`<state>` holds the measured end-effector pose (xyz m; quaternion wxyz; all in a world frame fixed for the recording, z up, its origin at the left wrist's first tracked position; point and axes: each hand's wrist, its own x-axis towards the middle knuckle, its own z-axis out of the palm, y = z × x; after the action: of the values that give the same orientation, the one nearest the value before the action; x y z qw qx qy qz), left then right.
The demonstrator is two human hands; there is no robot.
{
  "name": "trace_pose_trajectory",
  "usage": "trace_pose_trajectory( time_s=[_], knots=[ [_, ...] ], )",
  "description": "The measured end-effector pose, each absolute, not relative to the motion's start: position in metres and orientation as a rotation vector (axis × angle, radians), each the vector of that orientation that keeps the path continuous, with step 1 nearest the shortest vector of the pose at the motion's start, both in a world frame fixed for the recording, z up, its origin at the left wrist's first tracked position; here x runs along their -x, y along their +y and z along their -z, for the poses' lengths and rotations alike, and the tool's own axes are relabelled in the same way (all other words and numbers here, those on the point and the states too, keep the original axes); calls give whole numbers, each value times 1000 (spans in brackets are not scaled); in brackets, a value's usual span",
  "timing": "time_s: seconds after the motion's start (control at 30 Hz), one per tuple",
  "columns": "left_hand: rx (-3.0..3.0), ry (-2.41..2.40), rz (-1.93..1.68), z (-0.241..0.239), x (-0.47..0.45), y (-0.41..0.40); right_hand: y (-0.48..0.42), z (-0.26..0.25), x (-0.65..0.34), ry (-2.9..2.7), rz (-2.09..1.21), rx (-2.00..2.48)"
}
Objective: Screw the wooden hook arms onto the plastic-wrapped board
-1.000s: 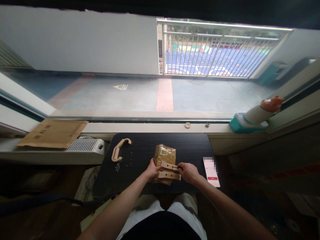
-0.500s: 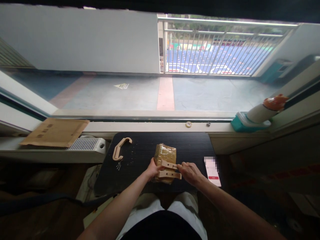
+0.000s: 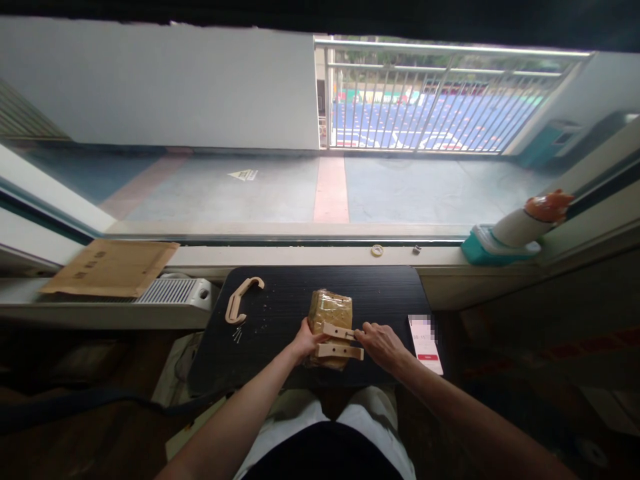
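A block wrapped in shiny brown tape (image 3: pixel 333 308) lies on the black table. Across its near part rest two pale wooden pieces with dark holes, an upper one (image 3: pixel 330 329) and a lower one (image 3: pixel 353 352). My left hand (image 3: pixel 303 341) grips the block's left side, its thumb pressing the left end of the upper wooden piece. Closed at that piece's right end, my right hand (image 3: pixel 383 345) pinches a thin rod-like thing (image 3: pixel 350 334) lying along the wood; its kind is mostly hidden by my fingers.
A curved wooden piece (image 3: pixel 235 303) and several small screws (image 3: pixel 237 333) lie on the table's (image 3: pixel 285 293) left side. At its right edge is a phone (image 3: pixel 424 343). The windowsill holds a tape roll (image 3: pixel 377 251), a teal box (image 3: pixel 483 247) and a brown envelope (image 3: pixel 113 265).
Both hands keep their hold on the block and wooden pieces. The view has shifted very slightly; nothing else visibly moves.
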<state>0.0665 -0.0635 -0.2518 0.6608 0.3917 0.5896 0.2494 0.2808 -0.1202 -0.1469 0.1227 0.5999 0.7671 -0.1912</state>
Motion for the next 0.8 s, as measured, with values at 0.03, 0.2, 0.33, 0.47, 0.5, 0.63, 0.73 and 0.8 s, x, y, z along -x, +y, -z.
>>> trace_pose_trajectory(
  time_s=[0.03, 0.2, 0.33, 0.47, 0.5, 0.63, 0.73, 0.8],
  knots=[
    [-883, 1330, -564, 251, -66, -64, -121, 146, -281, 2294, 523, -1659],
    [-878, 1332, -557, 243, -68, -64, -122, 151, -280, 2353, 538, -1556],
    [-871, 1365, -546, 237, -69, -64, -120, 154, -278, 2270, 642, -1732],
    [-850, 1370, -540, 231, -71, -62, -114, 157, -278, 2006, 863, -2026],
    [-840, 1367, -543, 230, -71, -62, -112, 158, -279, 1948, 923, -2083],
    [-822, 1369, -562, 228, -71, -62, -108, 160, -283, 1855, 1061, -2180],
    [-844, 1368, -558, 230, -70, -63, -110, 156, -284, 1921, 925, -2120],
    [-856, 1369, -561, 232, -70, -63, -114, 151, -282, 2052, 755, -2017]
  ],
)
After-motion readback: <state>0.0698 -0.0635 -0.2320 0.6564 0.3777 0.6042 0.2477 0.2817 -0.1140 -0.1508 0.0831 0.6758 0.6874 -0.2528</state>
